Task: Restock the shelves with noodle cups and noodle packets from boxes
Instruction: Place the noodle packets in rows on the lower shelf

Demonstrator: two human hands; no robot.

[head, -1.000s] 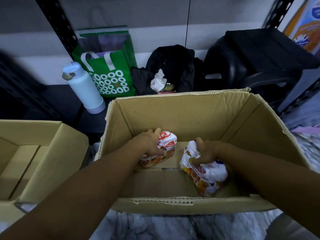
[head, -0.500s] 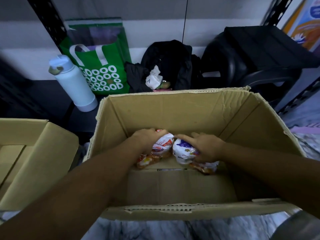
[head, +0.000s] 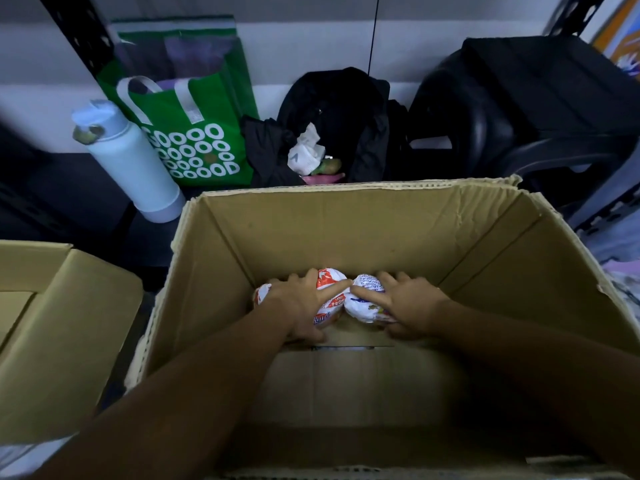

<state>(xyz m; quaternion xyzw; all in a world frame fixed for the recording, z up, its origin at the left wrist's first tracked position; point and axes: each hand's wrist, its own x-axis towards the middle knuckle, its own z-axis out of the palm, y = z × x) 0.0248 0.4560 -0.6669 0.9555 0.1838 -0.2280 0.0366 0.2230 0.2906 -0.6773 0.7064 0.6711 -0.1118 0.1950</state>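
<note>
1. Left hand [head: 301,306]: the fingers are curled over the top of a red-and-white noodle packet [head: 331,285], with the thumb at its near edge. The forefinger stretches toward the other hand. The grip looks closed round the packet.
2. Right hand [head: 414,304]: the fingers are fanned and bent over a white noodle packet [head: 365,301] with blue print, thumb tucked below. It holds that packet. The two packets touch in the middle and the forefingers nearly meet.
3. Location of stock: both packets sit low in the open cardboard box [head: 346,230], close to its far wall, at or just above the floor flaps. I cannot tell whether they are lifted clear.
4. Box contents: these two packets are the only stock I can see inside. Everything else on show is bare cardboard. Judgement: this box is on its last load.
5. A second cardboard box [head: 62,341] stands open to the left. Only cardboard shows in the part in view. No noodle cups are visible anywhere.
6. Behind the boxes are a white water bottle [head: 131,161], a green tote bag [head: 194,140], a black bag [head: 339,105] and a black plastic chair [head: 519,109]. None of them looks part of the job.
7. Shelving: only a black perforated shelf upright [head: 81,36] shows. No stocked shelf is in frame, so the amount already shelved cannot be read.
8. Left to do, by my estimate: lift both packets out, carry them to the shelf and place them. Then do the cups, if another box holds any.
</note>
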